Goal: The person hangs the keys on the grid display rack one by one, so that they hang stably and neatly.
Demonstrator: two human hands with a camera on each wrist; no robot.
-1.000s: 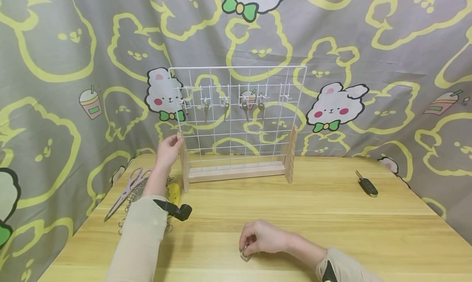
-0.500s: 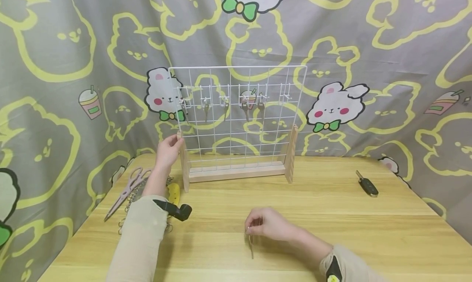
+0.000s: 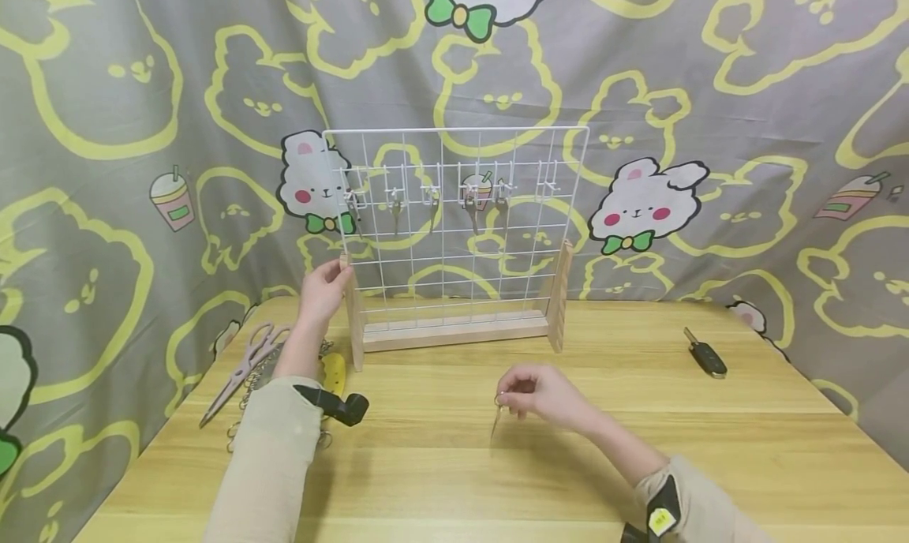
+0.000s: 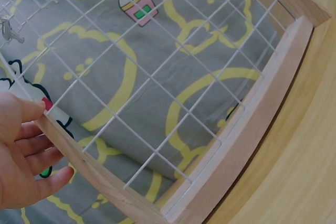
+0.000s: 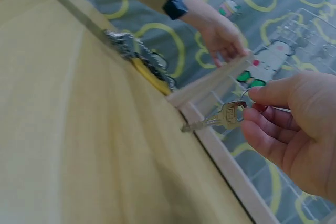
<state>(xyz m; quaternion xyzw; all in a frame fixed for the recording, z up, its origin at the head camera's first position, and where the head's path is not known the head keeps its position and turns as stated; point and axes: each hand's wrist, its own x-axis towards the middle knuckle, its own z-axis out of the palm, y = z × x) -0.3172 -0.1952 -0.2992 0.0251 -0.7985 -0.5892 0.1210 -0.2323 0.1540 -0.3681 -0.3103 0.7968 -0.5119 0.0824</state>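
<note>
Nearest: right hand [image 3: 547, 397] pinches a key [image 5: 218, 119] by its ring, key hanging above the counter [image 3: 454, 464]. Further back, left hand [image 3: 323, 290] rests with relaxed fingers against the left wooden post of the wire rack [image 3: 454, 235]. Scissors [image 3: 245, 365] lie far left, car key [image 3: 705, 354] far right.

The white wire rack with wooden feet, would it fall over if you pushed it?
Probably yes: the white wire grid rack stands tall on narrow wooden feet, and the left hand is touching one post. It looks light, mostly thin wire.
</note>
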